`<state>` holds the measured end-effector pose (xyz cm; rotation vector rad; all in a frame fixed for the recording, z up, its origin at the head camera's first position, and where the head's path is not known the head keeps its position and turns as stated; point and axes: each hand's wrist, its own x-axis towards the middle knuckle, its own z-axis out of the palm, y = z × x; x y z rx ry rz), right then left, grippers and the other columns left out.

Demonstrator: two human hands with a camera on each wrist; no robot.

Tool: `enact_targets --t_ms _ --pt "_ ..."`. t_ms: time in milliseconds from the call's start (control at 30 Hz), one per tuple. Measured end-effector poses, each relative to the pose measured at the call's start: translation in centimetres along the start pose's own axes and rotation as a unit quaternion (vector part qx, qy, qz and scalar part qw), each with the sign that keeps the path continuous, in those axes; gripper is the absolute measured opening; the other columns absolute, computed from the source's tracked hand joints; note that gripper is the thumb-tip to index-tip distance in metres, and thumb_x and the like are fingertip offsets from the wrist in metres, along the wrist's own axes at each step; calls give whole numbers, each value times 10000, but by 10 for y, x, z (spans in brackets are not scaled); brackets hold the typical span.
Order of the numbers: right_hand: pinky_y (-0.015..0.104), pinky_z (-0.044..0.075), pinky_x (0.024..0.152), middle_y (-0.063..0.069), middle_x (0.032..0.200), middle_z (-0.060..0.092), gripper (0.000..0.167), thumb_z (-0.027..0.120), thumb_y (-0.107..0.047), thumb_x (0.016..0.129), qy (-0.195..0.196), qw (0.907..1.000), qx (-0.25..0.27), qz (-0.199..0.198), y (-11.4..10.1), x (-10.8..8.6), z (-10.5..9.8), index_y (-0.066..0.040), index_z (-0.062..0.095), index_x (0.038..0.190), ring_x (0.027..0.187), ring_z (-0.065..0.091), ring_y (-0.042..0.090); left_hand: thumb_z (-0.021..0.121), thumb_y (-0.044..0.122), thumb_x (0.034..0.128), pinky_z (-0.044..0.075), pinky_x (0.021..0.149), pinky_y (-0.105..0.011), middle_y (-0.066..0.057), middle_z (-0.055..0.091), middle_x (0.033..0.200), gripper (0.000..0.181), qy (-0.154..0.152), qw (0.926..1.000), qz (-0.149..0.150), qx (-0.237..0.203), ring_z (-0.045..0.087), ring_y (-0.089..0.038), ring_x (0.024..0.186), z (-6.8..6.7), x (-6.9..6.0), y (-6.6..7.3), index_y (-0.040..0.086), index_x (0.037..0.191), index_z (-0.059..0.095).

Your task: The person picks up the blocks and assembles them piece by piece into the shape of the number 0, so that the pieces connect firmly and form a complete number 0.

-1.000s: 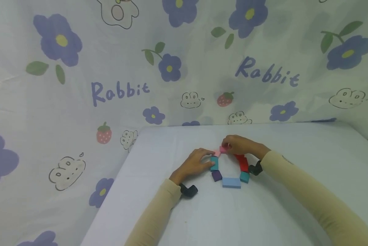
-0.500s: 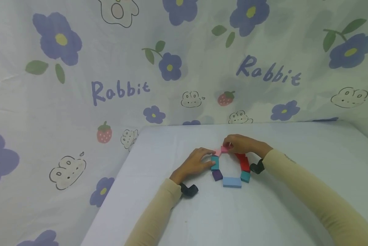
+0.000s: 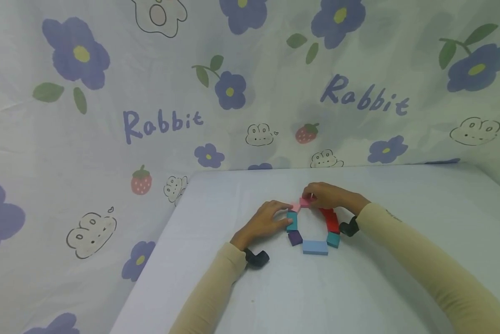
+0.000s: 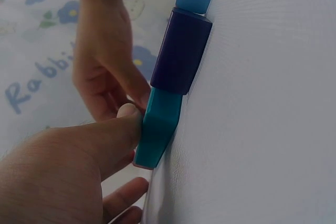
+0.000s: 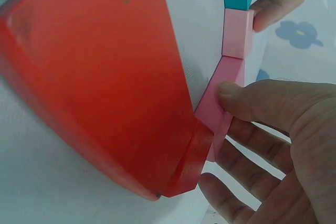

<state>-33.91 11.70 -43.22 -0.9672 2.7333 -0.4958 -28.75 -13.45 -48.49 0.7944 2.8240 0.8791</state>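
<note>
Small coloured blocks form a rough ring on the white table. At its far side, my right hand point(image 3: 327, 195) pinches a pink block point(image 5: 231, 69), the thumb on top and the fingers along the outer side. My left hand point(image 3: 264, 221) is at the ring's left side. Its thumb touches a teal block point(image 4: 160, 124), while a finger reaches the outer side of a light pink block point(image 5: 238, 32). The two pink blocks meet end to end. Beside the pinched block lie a small red block point(image 5: 189, 158) and a larger red block point(image 5: 105, 77), partly hidden by my right hand in the head view.
Nearer along the ring lie a dark purple block point(image 3: 295, 238), a light blue block point(image 3: 315, 247) and a smaller teal block point(image 3: 333, 240). Around them spreads the white table point(image 3: 275, 297). A flowered cloth point(image 3: 158, 83) hangs behind and at the left.
Both hands and the blocks hold nearly the same place. Only a slight shift of the head view shows.
</note>
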Motion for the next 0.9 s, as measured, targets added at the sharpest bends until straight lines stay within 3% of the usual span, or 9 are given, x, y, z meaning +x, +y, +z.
enact_targets --t_ms 200,367,533,700,900 --pt "400 554 969 77 1185 675 350 732 -157 913 81 9999 51 83 4 -4 0 -105 674 1255 1077 651 239 602 483 969 382 1151 -456 40 568 1422 492 -16 10000 55 -76 451 -201 1371 1 2 2 297 1421 545" --pt "489 530 993 141 1323 597 436 682 -228 953 782 9929 697 573 12 -19 -1 -89 602 1359 1205 598 323 605 472 971 363 1163 -458 6 590 1409 523 -42 9993 117 -354 468 -221 1365 4 6 3 227 1429 538" --pt "515 541 964 138 1249 628 362 628 -219 985 1321 9812 1098 884 28 -43 -2 -53 622 1307 1150 606 323 581 495 979 333 1185 -468 -9 574 1432 543 -27 9976 28 -698 447 -233 1402 4 7 4 207 1436 527" --pt "538 525 978 126 1213 649 332 619 -185 987 1408 9813 961 893 43 -67 2 -43 631 1286 1125 614 311 555 489 994 349 1177 -470 -6 553 1443 501 218 9947 -283 -967 447 -226 1408 -2 0 -7 231 1423 537" --pt "567 516 962 134 1184 662 318 629 -170 979 1340 9843 720 891 62 -100 7 -32 635 1266 1101 618 328 542 425 1015 359 1169 -490 -48 564 1425 461 297 9937 -604 -896 460 -262 1397 -13 -17 -26 192 1413 547"
